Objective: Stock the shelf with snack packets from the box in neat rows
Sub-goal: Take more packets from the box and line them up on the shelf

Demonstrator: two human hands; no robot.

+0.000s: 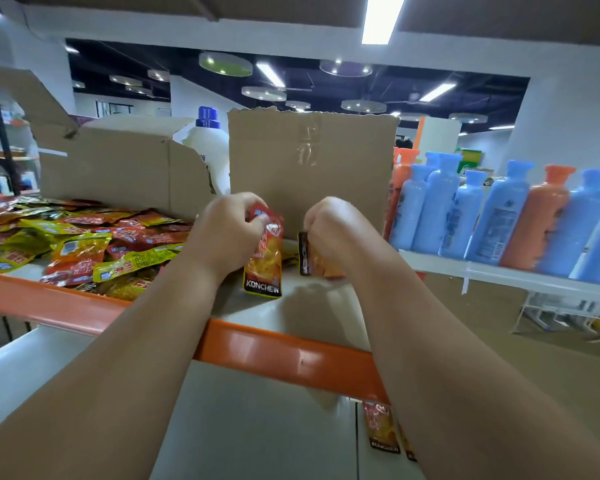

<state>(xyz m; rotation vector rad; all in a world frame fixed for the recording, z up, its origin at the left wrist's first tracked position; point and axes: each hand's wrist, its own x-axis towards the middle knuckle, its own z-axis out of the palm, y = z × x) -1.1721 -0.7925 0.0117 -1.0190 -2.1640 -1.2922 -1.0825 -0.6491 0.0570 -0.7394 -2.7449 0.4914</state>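
My left hand (226, 230) grips the top of a red and orange KONCHEW snack packet (265, 265), which hangs upright above the grey shelf (291, 317). My right hand (336, 226) holds another packet (312, 259), seen edge-on with a black side. Both hands are in front of a tall cardboard box flap (309, 168). A loose heap of red and yellow snack packets (77, 244) covers the shelf to the left.
The shelf has an orange front rail (278, 355). An open cardboard box (118, 161) and a white bottle with a blue cap (208, 143) stand behind. Blue and orange bottles (499, 216) line a shelf at right. More KONCHEW packets (381, 427) lie on the lower shelf.
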